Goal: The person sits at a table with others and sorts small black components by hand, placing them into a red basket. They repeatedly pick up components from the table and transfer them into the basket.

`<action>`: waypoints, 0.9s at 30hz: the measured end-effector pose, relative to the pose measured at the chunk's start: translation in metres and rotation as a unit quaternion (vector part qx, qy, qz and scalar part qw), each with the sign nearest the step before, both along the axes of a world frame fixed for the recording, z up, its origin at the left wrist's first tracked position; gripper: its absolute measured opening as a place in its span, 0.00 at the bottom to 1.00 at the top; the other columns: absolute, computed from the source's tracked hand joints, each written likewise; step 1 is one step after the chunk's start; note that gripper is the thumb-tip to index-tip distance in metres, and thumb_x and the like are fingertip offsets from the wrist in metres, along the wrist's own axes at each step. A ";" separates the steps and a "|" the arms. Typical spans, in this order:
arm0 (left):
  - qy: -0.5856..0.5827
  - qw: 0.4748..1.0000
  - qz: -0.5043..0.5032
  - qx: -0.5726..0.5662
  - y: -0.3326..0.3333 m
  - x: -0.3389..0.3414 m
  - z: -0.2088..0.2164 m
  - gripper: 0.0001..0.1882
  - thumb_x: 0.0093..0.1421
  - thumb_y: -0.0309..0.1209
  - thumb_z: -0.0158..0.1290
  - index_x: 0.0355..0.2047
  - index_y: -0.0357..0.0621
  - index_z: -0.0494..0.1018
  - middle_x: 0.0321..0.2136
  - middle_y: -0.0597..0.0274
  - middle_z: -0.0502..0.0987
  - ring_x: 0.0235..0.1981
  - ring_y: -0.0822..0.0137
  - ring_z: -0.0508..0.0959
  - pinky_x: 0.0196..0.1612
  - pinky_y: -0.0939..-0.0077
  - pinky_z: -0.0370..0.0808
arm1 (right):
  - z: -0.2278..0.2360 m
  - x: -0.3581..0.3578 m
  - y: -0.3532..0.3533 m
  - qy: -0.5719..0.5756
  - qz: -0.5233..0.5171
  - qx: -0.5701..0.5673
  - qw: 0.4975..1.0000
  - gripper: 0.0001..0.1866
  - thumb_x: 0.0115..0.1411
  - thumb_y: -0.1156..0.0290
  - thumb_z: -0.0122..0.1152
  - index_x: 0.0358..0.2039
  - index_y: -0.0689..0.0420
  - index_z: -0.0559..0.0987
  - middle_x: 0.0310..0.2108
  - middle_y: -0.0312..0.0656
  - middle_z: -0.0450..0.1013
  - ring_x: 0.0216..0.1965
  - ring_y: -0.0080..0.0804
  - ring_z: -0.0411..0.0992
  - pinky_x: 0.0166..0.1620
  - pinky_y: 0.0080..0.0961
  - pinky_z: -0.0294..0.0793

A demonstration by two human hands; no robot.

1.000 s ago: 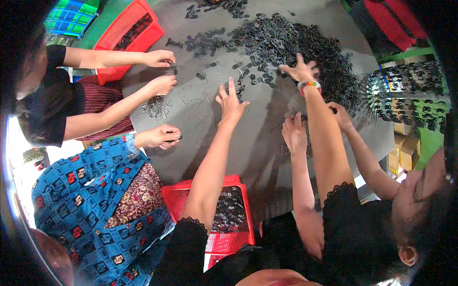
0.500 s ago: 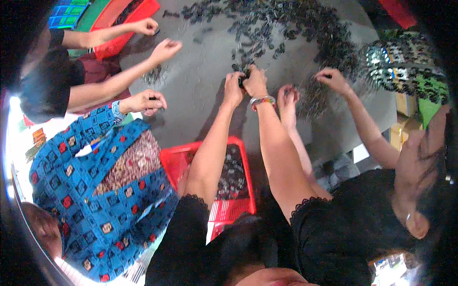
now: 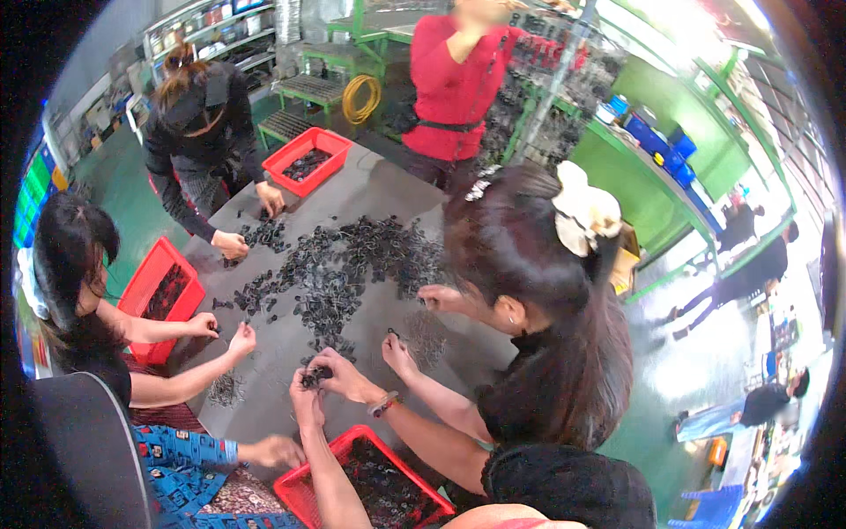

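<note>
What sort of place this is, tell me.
Probably a factory workshop: small black parts heaped on a shared grey worktable, red plastic baskets holding more, and stocked metal shelving behind.

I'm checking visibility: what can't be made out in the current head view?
In the head view:
Black parts between the left hand and right hand: count hidden by fingers.
Near red basket: some contents hidden behind the left forearm.
Blue-sleeved co-worker's hand: blurred; whether it holds anything is unclear.
</note>
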State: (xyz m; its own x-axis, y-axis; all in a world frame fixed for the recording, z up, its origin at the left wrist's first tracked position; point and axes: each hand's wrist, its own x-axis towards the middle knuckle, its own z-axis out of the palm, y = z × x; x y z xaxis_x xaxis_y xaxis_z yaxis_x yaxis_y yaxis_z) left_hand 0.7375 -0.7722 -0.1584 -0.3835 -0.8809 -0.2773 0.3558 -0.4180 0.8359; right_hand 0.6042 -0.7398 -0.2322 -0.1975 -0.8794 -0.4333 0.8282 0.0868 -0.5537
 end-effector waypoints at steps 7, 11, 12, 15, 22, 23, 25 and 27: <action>-0.089 0.995 -0.034 0.025 -0.012 0.014 -0.032 0.24 0.53 0.15 0.40 0.52 0.42 0.61 0.41 0.56 0.68 0.36 0.63 0.72 0.35 0.68 0.73 | 0.055 0.018 0.021 0.089 0.000 0.025 0.996 0.17 0.54 0.81 0.49 0.45 0.65 0.68 0.40 0.50 0.68 0.35 0.44 0.72 0.38 0.41 0.78; -0.043 0.999 -0.002 0.033 0.003 0.035 -0.010 0.29 0.54 0.14 0.42 0.57 0.41 0.53 0.50 0.49 0.60 0.45 0.55 0.69 0.44 0.62 0.74 | 0.074 0.028 0.037 -0.061 -0.074 0.057 0.994 0.16 0.59 0.79 0.46 0.48 0.68 0.64 0.46 0.53 0.62 0.45 0.44 0.68 0.47 0.45 0.74; -0.008 0.999 -0.045 0.005 0.000 0.035 -0.025 0.30 0.55 0.15 0.41 0.58 0.40 0.51 0.53 0.50 0.58 0.49 0.55 0.66 0.48 0.61 0.72 | 0.054 0.023 0.038 -0.015 -0.076 -0.037 0.996 0.13 0.59 0.78 0.47 0.44 0.68 0.66 0.44 0.52 0.64 0.42 0.42 0.69 0.45 0.46 0.75; -0.017 0.978 -0.184 -0.094 -0.018 0.050 -0.069 0.28 0.56 0.19 0.43 0.58 0.39 0.52 0.54 0.50 0.57 0.52 0.54 0.65 0.52 0.58 0.67 | 0.029 0.008 0.045 -0.166 -0.100 0.009 0.981 0.08 0.59 0.72 0.50 0.34 0.64 0.72 0.34 0.47 0.71 0.33 0.37 0.72 0.38 0.46 0.77; -0.234 0.884 -0.293 -0.278 -0.020 0.032 -0.006 0.25 0.56 0.26 0.51 0.54 0.39 0.59 0.46 0.54 0.70 0.45 0.64 0.72 0.40 0.68 0.73 | 0.050 -0.022 0.077 0.807 0.028 -0.083 0.584 0.34 0.28 0.65 0.71 0.43 0.54 0.74 0.41 0.42 0.71 0.46 0.37 0.67 0.52 0.31 0.64; -0.219 0.934 -0.237 -0.154 -0.008 0.019 0.001 0.24 0.56 0.26 0.51 0.53 0.39 0.60 0.45 0.55 0.71 0.44 0.67 0.73 0.37 0.75 0.74 | 0.053 -0.022 0.075 0.805 0.053 -0.075 0.586 0.38 0.24 0.64 0.72 0.44 0.54 0.74 0.42 0.42 0.71 0.47 0.37 0.67 0.54 0.31 0.62; -0.169 0.977 -0.121 -0.057 -0.024 0.014 -0.022 0.23 0.55 0.26 0.52 0.51 0.37 0.62 0.42 0.55 0.73 0.41 0.69 0.74 0.35 0.79 0.75 | 0.064 -0.016 0.062 0.770 0.042 -0.095 0.629 0.21 0.39 0.69 0.64 0.38 0.56 0.75 0.37 0.41 0.70 0.47 0.35 0.66 0.54 0.31 0.62; -0.171 0.980 -0.082 -0.065 -0.004 -0.006 -0.001 0.19 0.58 0.27 0.50 0.48 0.33 0.63 0.41 0.51 0.72 0.41 0.66 0.74 0.39 0.77 0.76 | 0.047 -0.022 0.072 0.714 0.023 -0.147 0.684 0.11 0.47 0.72 0.57 0.33 0.57 0.75 0.35 0.41 0.70 0.46 0.35 0.66 0.53 0.31 0.62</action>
State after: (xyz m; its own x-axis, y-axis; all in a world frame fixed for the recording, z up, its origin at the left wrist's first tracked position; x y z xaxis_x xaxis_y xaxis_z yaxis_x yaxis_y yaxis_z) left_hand 0.7313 -0.7762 -0.1597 -0.4267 -0.8520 -0.3035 -0.0172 -0.3279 0.9446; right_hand 0.5825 -0.6681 -0.1852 -0.2037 -0.9068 0.3691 -0.5746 -0.1945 -0.7950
